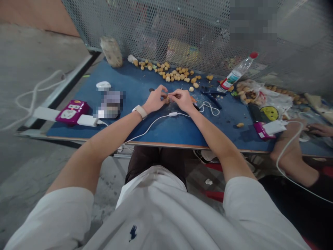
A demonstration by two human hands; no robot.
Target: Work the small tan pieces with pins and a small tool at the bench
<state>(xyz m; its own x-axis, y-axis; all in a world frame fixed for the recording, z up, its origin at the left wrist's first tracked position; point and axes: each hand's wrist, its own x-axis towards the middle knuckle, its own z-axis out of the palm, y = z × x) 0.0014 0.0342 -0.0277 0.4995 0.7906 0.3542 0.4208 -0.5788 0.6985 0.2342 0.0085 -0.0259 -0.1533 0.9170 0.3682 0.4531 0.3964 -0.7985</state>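
Observation:
Above the blue table, my left hand and my right hand meet fingertip to fingertip. Both are closed in a pinch on a small yellow-brown round fruit, mostly covered by the fingers. Just beyond them lies a loose spread of similar fruits, longan-like in look. A single pale one is near my right hand. To that hand's right are dark blue-handled pliers and a white cable, part of which runs under my right wrist.
A clear bottle with a red cap leans near the metal mesh. On the left are a purple power adapter, a white mouse and a cloudy bag. Another person's arm rests at the right, beside plastic bags.

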